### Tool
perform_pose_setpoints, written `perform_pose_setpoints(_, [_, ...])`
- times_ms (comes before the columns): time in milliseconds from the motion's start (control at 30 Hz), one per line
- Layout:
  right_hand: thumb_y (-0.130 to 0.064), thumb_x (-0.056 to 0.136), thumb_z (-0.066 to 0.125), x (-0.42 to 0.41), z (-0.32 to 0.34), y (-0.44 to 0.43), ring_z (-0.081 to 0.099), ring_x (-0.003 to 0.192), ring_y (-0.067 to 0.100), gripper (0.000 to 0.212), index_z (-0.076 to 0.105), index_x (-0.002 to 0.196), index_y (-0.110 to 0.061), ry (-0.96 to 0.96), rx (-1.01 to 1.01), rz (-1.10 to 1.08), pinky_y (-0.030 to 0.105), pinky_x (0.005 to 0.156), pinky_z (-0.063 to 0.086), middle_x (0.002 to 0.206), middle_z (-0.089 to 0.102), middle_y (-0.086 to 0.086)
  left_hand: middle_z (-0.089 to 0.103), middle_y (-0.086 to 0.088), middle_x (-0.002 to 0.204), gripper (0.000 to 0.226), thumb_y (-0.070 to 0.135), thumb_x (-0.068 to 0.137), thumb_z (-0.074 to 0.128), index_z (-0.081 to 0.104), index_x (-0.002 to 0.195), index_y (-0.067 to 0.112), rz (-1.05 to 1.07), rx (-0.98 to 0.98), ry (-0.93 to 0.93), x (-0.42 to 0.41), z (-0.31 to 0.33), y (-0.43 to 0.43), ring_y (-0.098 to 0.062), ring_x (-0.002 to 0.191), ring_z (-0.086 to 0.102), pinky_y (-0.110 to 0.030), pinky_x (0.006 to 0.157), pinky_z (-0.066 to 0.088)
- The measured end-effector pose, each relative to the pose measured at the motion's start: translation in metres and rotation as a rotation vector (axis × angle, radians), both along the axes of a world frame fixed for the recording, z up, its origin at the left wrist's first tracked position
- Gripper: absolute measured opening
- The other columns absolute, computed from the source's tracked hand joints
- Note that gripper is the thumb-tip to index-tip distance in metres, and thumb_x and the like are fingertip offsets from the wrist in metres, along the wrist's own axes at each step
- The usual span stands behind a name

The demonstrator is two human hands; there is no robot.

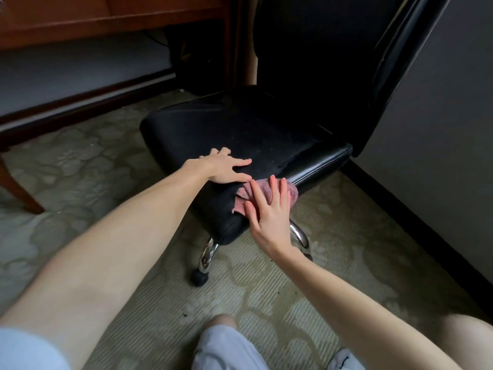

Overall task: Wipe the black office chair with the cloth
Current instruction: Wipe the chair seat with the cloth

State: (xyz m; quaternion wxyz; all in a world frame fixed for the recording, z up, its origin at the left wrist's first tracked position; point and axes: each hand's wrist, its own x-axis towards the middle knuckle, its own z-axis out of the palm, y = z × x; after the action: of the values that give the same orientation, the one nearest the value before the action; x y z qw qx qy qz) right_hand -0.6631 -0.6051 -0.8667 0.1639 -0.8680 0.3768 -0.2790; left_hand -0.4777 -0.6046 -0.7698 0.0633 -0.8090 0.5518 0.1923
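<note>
The black office chair (256, 129) stands in the middle of the view, its tall backrest rising at the upper right. A pink cloth (246, 194) lies against the seat's near side edge. My right hand (269, 209) presses flat on the cloth with straight, spread fingers. My left hand (226, 166) rests flat on the seat top just left of the cloth, fingers straight and pointing right. Part of the cloth is hidden under my right hand.
Chrome legs (209, 252) and a black caster (198, 277) show under the seat. A wooden desk (80, 17) stands at the upper left, a grey wall (440, 116) with dark baseboard at the right. Patterned carpet (333, 263) covers the floor. My knee (221, 340) is at the bottom.
</note>
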Motion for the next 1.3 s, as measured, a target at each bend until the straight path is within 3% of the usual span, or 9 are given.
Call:
perform_pose_setpoints(167, [-0.054, 0.098, 0.028, 0.019, -0.007, 0.032, -0.009, 0.150, 0.034, 0.066, 0.029, 0.152, -0.016, 0.039, 0.003, -0.041, 0.046, 0.121, -0.006, 0.162, 0.009, 0.018, 0.005, -0.006, 0.164, 0.067, 0.071, 0.090, 0.044, 0.017, 0.149, 0.056, 0.004, -0.020, 0.044, 0.003, -0.001, 0.001, -0.031, 0.150, 0.001, -0.061, 0.116, 0.017])
perform_pose_setpoints(267, [-0.051, 0.101, 0.019, 0.010, -0.006, 0.001, -0.006, 0.151, 0.031, 0.064, 0.030, 0.152, -0.015, 0.062, -0.022, -0.032, 0.040, 0.121, -0.010, 0.162, 0.013, 0.015, 0.001, -0.005, 0.165, 0.067, 0.071, 0.090, 0.043, 0.015, 0.149, 0.056, 0.010, -0.025, 0.046, 0.005, -0.005, 0.002, -0.029, 0.151, -0.005, -0.060, 0.117, 0.015])
perform_pose_setpoints(433, [-0.043, 0.101, 0.016, 0.005, 0.006, -0.053, -0.001, 0.150, 0.033, 0.057, 0.032, 0.150, -0.019, -0.004, 0.073, -0.170, 0.044, 0.122, -0.004, 0.159, 0.020, 0.016, 0.001, -0.005, 0.166, 0.067, 0.070, 0.090, 0.044, 0.016, 0.149, 0.056, 0.019, -0.025, 0.053, 0.004, -0.002, 0.001, -0.029, 0.151, -0.004, -0.059, 0.116, 0.013])
perform_pose_setpoints(600, [-0.043, 0.101, 0.029, 0.018, 0.002, 0.023, -0.009, 0.149, 0.036, 0.058, 0.030, 0.152, -0.016, 0.037, -0.010, -0.048, 0.046, 0.120, -0.011, 0.162, 0.008, 0.018, 0.008, -0.004, 0.163, 0.065, 0.073, 0.088, 0.045, 0.019, 0.147, 0.059, 0.020, -0.018, 0.025, 0.006, -0.004, -0.003, -0.028, 0.149, 0.003, -0.059, 0.115, 0.017])
perform_pose_setpoints(733, [-0.045, 0.096, 0.044, 0.034, -0.015, 0.060, 0.008, 0.146, 0.046, 0.057, 0.042, 0.145, -0.016, 0.112, -0.138, -0.027, 0.053, 0.119, 0.005, 0.156, 0.024, 0.026, 0.008, -0.003, 0.164, 0.067, 0.074, 0.085, 0.050, 0.022, 0.145, 0.061, 0.025, -0.023, 0.059, 0.013, -0.004, -0.004, -0.028, 0.150, 0.001, -0.060, 0.116, 0.018])
perform_pose_setpoints(833, [-0.047, 0.100, 0.040, 0.029, -0.014, 0.048, 0.017, 0.146, 0.044, 0.052, 0.046, 0.144, -0.021, 0.088, -0.173, 0.001, 0.050, 0.119, 0.014, 0.156, 0.029, 0.023, 0.006, -0.001, 0.165, 0.067, 0.073, 0.085, 0.052, 0.023, 0.144, 0.062, 0.034, -0.033, 0.090, 0.016, -0.005, -0.002, -0.027, 0.151, -0.002, -0.060, 0.117, 0.015])
perform_pose_setpoints(1033, [-0.047, 0.104, 0.021, 0.018, -0.005, 0.003, -0.007, 0.151, 0.027, 0.056, 0.029, 0.154, -0.022, -0.010, -0.016, -0.089, 0.037, 0.122, -0.006, 0.163, 0.009, 0.012, 0.000, 0.003, 0.166, 0.067, 0.076, 0.085, 0.047, 0.020, 0.145, 0.062, 0.056, -0.035, 0.106, 0.016, -0.010, 0.000, -0.023, 0.152, -0.009, -0.058, 0.119, 0.009])
perform_pose_setpoints(1167, [-0.041, 0.102, 0.025, 0.022, 0.005, -0.012, -0.010, 0.150, 0.032, 0.057, 0.028, 0.154, -0.016, -0.063, 0.114, -0.205, 0.044, 0.122, -0.004, 0.163, 0.003, 0.017, 0.001, 0.002, 0.166, 0.066, 0.077, 0.086, 0.042, 0.019, 0.146, 0.061, 0.049, -0.043, 0.077, 0.012, -0.010, 0.001, -0.024, 0.151, -0.007, -0.059, 0.118, 0.009])
perform_pose_setpoints(1300, [-0.053, 0.096, 0.033, 0.029, 0.004, 0.023, -0.015, 0.148, 0.039, 0.070, 0.023, 0.154, -0.016, 0.042, 0.056, -0.106, 0.046, 0.119, -0.012, 0.161, -0.002, 0.024, 0.002, 0.000, 0.165, 0.065, 0.073, 0.088, 0.045, 0.020, 0.146, 0.060, 0.042, -0.037, 0.069, 0.010, -0.006, 0.000, -0.023, 0.151, -0.006, -0.061, 0.117, 0.009])
